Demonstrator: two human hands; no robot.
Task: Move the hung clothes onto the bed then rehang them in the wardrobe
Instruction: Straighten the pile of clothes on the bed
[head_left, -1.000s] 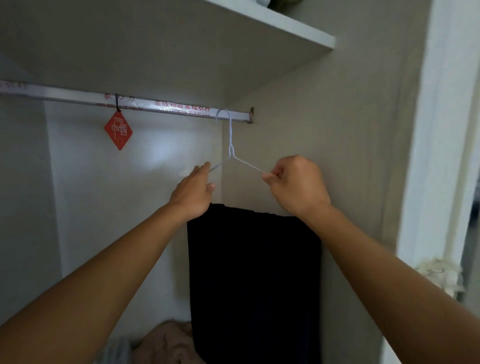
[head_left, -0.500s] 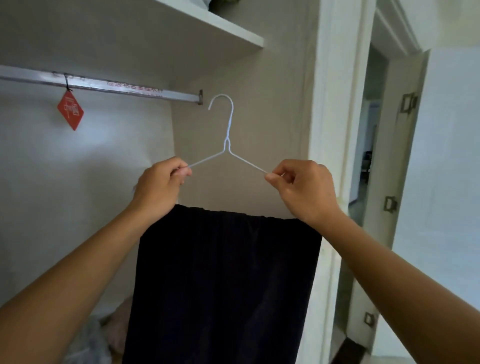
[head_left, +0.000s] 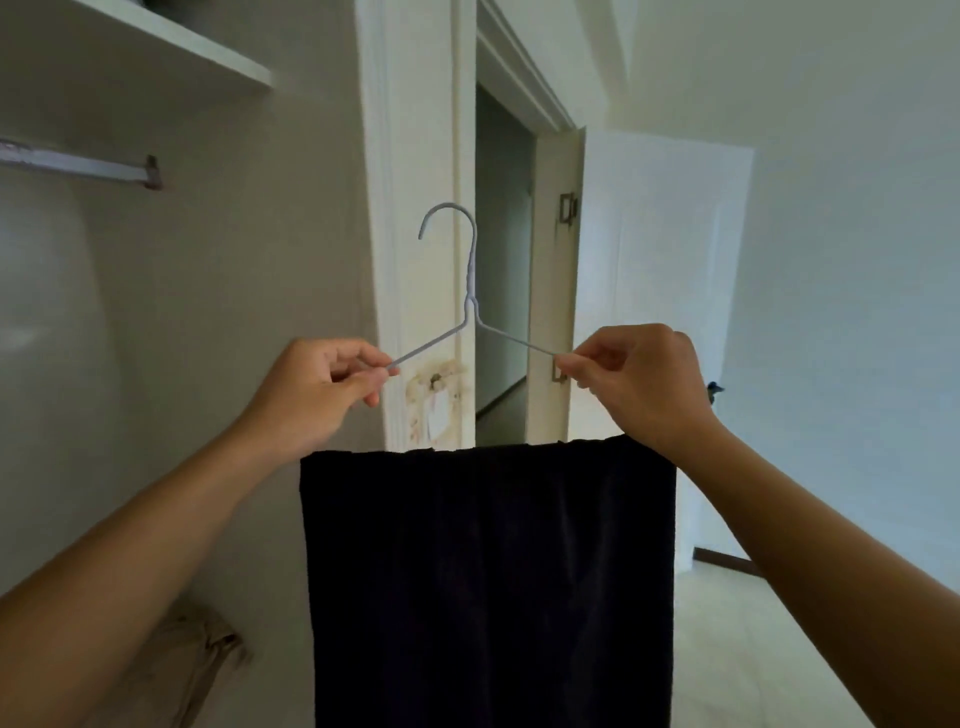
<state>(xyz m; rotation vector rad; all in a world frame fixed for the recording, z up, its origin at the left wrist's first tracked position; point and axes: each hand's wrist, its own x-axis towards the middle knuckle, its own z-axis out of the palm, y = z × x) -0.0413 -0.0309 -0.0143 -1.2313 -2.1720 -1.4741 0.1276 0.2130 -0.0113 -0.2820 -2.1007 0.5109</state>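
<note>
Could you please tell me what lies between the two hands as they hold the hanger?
In the head view, the wire hanger's neck and hook rise between the left hand and the right hand, and the dark garment's top edge runs just below them.

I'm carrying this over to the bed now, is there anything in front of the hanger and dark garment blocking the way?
Nothing visible does. The hanger and dark garment hang free between the left hand and right hand; the bed itself is out of view.

White door frame (head_left: 415, 156) stands at twelve o'clock, open door (head_left: 649, 312) at two, pale wall (head_left: 857, 260) at three, light floor (head_left: 753, 649) at five, shelf (head_left: 208, 57) at ten.
</note>
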